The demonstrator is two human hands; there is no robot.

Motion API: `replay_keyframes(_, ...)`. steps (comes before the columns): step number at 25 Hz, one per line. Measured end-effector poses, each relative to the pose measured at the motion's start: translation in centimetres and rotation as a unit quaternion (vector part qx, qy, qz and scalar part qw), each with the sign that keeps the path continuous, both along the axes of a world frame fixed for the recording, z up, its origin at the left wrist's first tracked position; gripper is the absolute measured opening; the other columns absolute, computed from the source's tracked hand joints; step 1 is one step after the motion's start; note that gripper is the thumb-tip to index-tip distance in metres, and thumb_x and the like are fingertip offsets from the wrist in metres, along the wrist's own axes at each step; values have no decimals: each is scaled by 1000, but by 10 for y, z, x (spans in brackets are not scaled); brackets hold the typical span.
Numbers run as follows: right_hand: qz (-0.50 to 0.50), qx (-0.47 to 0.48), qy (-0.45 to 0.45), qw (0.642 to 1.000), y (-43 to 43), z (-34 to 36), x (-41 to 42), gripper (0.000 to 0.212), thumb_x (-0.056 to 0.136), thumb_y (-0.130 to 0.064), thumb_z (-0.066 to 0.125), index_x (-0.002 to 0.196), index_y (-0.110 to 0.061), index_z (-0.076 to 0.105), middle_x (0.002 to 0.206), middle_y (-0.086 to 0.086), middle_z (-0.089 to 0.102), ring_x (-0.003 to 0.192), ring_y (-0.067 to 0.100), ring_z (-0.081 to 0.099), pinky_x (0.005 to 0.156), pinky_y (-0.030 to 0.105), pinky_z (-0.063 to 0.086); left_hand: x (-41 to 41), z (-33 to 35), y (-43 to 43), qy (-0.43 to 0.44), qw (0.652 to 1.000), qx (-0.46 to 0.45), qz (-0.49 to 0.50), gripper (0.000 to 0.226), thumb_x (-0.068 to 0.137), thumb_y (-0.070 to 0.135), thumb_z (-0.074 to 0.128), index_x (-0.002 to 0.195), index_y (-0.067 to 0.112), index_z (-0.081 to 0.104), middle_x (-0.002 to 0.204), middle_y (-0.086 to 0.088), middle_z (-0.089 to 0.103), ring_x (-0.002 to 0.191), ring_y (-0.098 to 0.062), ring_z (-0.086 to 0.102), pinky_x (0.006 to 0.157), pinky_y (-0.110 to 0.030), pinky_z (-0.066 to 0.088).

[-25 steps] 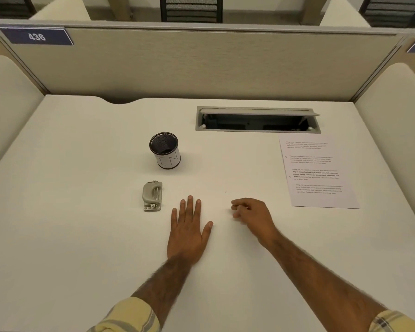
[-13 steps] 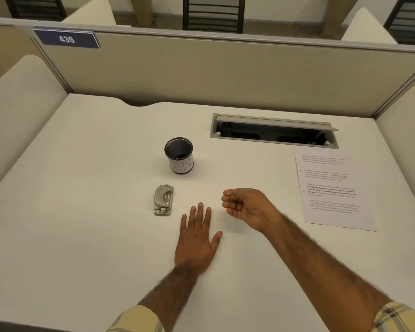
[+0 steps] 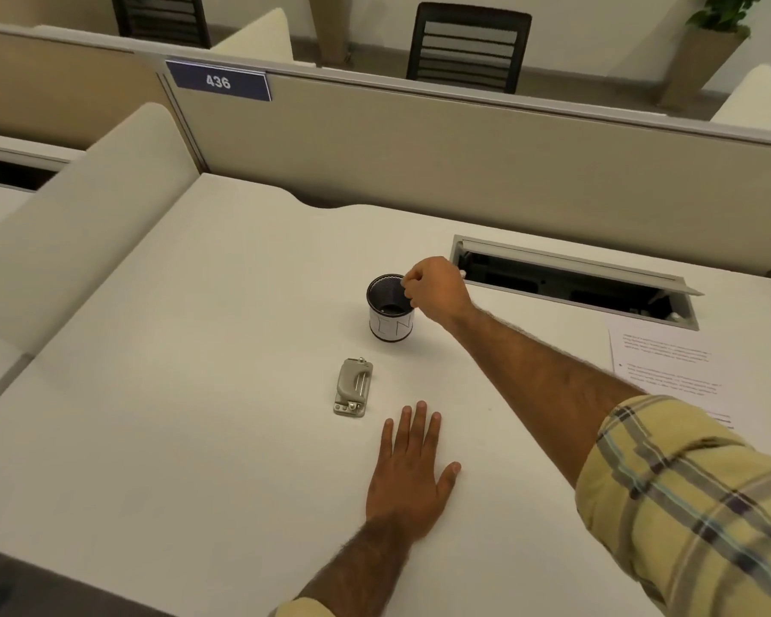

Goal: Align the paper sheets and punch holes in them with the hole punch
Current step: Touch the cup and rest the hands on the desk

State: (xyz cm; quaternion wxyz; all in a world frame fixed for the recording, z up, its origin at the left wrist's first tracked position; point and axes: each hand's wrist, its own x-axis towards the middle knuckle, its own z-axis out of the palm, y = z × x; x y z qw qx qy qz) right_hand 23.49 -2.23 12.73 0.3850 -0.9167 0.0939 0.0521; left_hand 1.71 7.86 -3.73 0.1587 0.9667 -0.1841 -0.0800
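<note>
- In the head view, we see a white desk (image 3: 197, 394) filling most of the frame, with a beige partition (image 3: 419, 162) across the top and a sign (image 3: 218, 81) reading 436 at upper left.
- Our left hand (image 3: 412, 472) lies flat on the desk at lower centre, palm down, fingers spread and released, holding nothing.
- Our right hand (image 3: 437, 287) reaches to centre frame, fingers curled together at the right rim of the cup (image 3: 390, 311); whether they pinch something or grip the rim, we cannot tell.
- The cup is a dark mesh holder with a white label around its lower part, standing upright. Its inside looks dark; we cannot make out any contents.
- The punch (image 3: 352, 387) sits on the desk just below the cup and just up-left of the left hand, touching neither.
- The paper (image 3: 659, 362), printed with text, lies flat at the right edge, partly hidden by the plaid sleeve (image 3: 686, 496), well apart from the punch.
- A cable hatch (image 3: 570, 282) is open at upper right, its inside dark.
</note>
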Motion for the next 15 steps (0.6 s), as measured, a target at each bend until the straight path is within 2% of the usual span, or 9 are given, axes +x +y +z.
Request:
replay_keyframes(3, 33, -107, -30, 993, 8, -6, 6, 29, 86, -2, 50, 90, -7, 78, 96, 11, 77, 89, 30, 69, 77, 40, 60, 1, -1, 1, -5, 1000, -3, 2, 79, 98, 70, -4, 165, 27, -8, 173, 3, -20, 160, -21, -17, 127, -47, -7)
replay_keyframes(5, 27, -125, -41, 991, 8, -9, 8, 22, 87, -7, 55, 88, -11, 76, 95, 8, 77, 89, 28, 69, 76, 39, 59, 0, -2, 1, -7, 1000, -4, 1, 78, 100, 68, 0, 165, 26, -5, 174, 2, -16, 161, -22, -13, 126, -47, -6)
replay_keyframes(7, 12, -100, -55, 993, 5, -10, 8, 10, 88, -15, 63, 86, -12, 72, 90, 4, 75, 86, 24, 67, 73, 38, 58, 0, -3, 1, -11, 1000, 2, 1, 77, 102, 67, 5, 166, 25, -1, 175, 0, -11, 161, -23, -8, 126, -47, -3)
replay_keyframes(10, -3, -30, -95, 995, -7, -7, 1, 9, 90, -19, 65, 88, -12, 70, 86, -2, 70, 82, 18, 64, 74, 37, 57, 1, -5, 1, -13, 1000, 3, 2, 75, 103, 65, 9, 166, 24, 1, 175, 0, -8, 162, -23, -5, 126, -47, -2)
replay_keyframes(12, -3, -16, -101, 995, -25, -15, -19, 16, 95, -16, 58, 100, -14, 73, 100, 0, 74, 91, 17, 67, 84, 35, 56, 1, -6, 2, -17, 1000, 8, -1, 75, 103, 65, 9, 166, 24, 0, 175, 0, -9, 162, -22, -5, 127, -46, -3)
replay_keyframes(15, 2, -69, -53, 996, -66, -48, -85, 29, 102, -15, 49, 124, -16, 69, 126, 4, 69, 113, 21, 64, 101, 33, 48, 2, -5, 2, -22, 1000, 16, -3, 74, 104, 62, 15, 166, 23, 2, 176, -2, -6, 162, -22, -6, 127, -47, -1)
